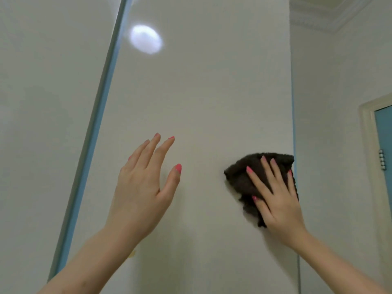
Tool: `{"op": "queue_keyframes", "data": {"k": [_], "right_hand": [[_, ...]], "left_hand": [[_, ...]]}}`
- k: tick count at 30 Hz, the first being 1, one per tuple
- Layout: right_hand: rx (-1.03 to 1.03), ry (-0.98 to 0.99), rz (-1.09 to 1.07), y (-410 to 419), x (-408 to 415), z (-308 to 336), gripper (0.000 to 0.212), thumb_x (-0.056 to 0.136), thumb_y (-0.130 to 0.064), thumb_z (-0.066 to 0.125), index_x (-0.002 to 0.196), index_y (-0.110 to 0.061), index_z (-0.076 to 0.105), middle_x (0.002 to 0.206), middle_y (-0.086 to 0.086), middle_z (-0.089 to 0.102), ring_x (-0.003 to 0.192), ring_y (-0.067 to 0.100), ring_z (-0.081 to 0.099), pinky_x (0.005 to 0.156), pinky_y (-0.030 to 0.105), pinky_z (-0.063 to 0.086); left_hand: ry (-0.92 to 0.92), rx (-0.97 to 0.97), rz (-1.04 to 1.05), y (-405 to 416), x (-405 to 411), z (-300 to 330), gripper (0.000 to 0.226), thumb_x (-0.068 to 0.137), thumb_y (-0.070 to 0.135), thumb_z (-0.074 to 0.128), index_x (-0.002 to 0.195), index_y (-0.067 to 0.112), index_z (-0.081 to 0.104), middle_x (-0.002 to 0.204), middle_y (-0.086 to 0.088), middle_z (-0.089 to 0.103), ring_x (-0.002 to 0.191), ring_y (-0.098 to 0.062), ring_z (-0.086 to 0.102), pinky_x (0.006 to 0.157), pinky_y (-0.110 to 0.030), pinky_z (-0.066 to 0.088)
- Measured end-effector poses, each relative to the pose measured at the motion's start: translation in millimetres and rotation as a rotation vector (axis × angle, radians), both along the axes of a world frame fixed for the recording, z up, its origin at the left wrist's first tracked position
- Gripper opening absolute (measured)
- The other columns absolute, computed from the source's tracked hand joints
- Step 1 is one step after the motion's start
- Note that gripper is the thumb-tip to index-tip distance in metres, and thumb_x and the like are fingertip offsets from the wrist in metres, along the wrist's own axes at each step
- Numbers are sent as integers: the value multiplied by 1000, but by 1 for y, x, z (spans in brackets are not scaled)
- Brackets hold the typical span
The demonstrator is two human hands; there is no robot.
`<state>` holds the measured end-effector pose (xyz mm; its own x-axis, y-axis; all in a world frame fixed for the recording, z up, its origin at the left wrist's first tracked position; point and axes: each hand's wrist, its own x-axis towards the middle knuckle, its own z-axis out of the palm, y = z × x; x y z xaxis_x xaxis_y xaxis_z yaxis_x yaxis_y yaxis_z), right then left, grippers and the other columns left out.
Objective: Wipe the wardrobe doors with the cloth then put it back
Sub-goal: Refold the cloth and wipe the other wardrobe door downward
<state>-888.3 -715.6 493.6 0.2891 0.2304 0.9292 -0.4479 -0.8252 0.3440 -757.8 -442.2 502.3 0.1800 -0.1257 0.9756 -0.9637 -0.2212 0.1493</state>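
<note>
Filling most of the view is the glossy white wardrobe door (201, 92), with a round light reflection (146, 39) glaring high on it. A second door (42, 102) is standing left of the blue edge strip (93, 132). The left hand (144, 187) is hovering, fingers straight and slightly spread, holding nothing. The right hand (277, 200) is pressing the dark cloth (244, 177) flat against the door's right edge with spread fingers.

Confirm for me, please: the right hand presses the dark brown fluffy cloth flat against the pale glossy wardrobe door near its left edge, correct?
Not quite: the head view shows the right hand pressing the dark brown fluffy cloth flat against the pale glossy wardrobe door near its right edge.
</note>
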Motion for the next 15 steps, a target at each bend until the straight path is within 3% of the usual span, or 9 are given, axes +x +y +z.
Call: {"op": "queue_keyframes", "data": {"k": [4, 8, 11, 15], "right_hand": [[-190, 133, -165, -9, -19, 20, 64, 88, -33, 37, 150, -24, 25, 154, 19, 26, 144, 34, 22, 111, 62, 19], [-86, -21, -234, -18, -19, 102, 66, 86, -37, 33, 150, -20, 24, 151, 26, 30, 139, 41, 29, 111, 66, 14], [72, -80, -153, -17, -10, 132, 65, 88, -42, 25, 150, -24, 24, 156, 21, 20, 145, 37, 15, 114, 61, 1], [38, -117, 39, -1, 7, 98, 58, 93, -44, 32, 148, -26, 31, 157, 16, 20, 146, 35, 12, 116, 59, 7]], "left_hand": [[-30, 51, 55, 1, 1, -5, 61, 84, 57, 23, 142, 39, 26, 153, 11, 22, 141, -8, 15, 109, -21, 7], [2, 35, 95, 12, 7, -7, 62, 83, 58, 22, 142, 38, 27, 153, 9, 24, 141, -10, 16, 109, -24, 8], [16, 37, 112, 20, 10, -14, 63, 83, 58, 22, 142, 37, 28, 153, 9, 24, 141, -10, 16, 109, -24, 9], [33, 23, 104, 26, 14, -25, 63, 82, 58, 23, 141, 36, 30, 152, 8, 26, 141, -11, 19, 110, -23, 10]]}}
